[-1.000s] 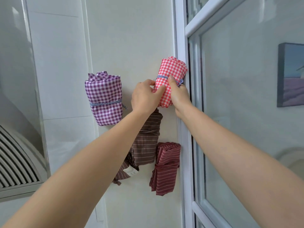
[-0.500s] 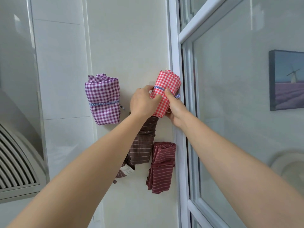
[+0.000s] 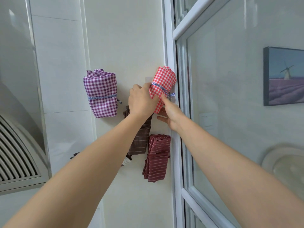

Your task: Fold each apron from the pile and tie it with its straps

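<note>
Open room across the bare wall [image 3: 125,38] above the bundles, and down the strip between the purple gingham bundle [image 3: 101,94] and the left hand [image 3: 141,101]. Shut off on the right by the white door frame [image 3: 170,46], with the red gingham bundle [image 3: 162,84] right against it. Crowded below both hands: brown striped bundle [image 3: 139,143] and dark red striped bundle [image 3: 156,158] side by side, right hand [image 3: 171,116] close to the frame. Narrows low on the left at the range hood [image 3: 18,153].

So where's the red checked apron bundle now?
Head view, right of centre: the red checked apron bundle is beside the white frame, gripped by the left hand and right hand, right of the purple checked bundle.
</note>
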A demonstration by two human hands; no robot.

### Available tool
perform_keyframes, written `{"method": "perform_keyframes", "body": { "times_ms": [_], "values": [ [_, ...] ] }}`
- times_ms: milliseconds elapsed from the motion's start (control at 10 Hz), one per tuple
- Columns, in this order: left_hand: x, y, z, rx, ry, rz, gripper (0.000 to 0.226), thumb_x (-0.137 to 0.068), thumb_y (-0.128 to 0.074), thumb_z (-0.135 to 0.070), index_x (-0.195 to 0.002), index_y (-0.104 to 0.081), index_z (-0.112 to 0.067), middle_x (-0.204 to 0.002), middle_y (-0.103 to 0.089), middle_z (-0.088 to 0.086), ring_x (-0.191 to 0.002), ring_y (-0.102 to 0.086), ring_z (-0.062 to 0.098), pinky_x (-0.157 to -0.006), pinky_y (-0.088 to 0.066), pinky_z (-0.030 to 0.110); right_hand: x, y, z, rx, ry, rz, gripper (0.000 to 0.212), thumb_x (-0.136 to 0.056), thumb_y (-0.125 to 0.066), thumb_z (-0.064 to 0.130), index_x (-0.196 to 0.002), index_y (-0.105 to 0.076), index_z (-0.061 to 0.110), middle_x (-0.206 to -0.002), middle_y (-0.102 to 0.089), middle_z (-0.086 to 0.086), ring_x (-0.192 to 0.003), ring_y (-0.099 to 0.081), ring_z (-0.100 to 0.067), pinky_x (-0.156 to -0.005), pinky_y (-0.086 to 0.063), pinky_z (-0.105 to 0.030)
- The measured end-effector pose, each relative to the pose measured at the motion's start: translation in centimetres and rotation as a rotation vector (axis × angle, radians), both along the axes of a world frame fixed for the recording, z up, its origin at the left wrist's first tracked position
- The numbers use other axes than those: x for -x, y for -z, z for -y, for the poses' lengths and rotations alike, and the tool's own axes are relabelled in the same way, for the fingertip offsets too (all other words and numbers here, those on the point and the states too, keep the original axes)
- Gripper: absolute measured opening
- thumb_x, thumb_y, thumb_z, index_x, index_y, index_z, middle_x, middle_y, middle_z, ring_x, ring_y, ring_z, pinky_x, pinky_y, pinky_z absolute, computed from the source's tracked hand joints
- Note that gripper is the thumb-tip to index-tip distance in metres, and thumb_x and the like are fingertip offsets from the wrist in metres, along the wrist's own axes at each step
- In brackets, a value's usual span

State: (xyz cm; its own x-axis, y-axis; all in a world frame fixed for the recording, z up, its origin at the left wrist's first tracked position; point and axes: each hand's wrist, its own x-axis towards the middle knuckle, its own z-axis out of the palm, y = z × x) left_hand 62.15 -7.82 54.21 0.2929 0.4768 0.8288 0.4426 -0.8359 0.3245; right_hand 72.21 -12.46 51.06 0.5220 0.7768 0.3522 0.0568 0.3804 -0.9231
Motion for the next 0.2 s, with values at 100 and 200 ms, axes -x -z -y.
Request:
{"method": "perform_keyframes", "body": {
  "times_ms": [100, 200],
  "values": [
    [0.67, 0.52, 1.11, -0.001, 0.014, -0.002, 0.055, -0.094, -0.056, -0.036, -0.144, -0.043, -0.018, -0.123, -0.047, 0.011, -0.116, -0.047, 0.026, -0.093, -0.047, 0.039, 0.74, 0.68, 0.75, 0.006, 0.014, 0.002, 0.044, -0.099, -0.049, 0.047, -0.129, -0.055, 0.017, -0.119, -0.065, -0.005, -0.107, -0.062, -0.021, -0.098, -0.051, -0.04],
    [1.0, 0.92, 1.92, 0.036, 0.011, -0.001, 0.05, -0.093, -0.057, -0.034, -0.138, -0.048, -0.014, -0.122, -0.046, 0.012, -0.114, -0.048, 0.026, -0.09, -0.046, 0.037, 1.2, 1.02, 1.36, -0.021, 0.067, -0.004, 0.038, -0.099, -0.053, 0.042, -0.124, -0.06, 0.014, -0.114, -0.067, -0.005, -0.102, -0.064, -0.02, -0.089, -0.054, -0.035]
  ]
}}
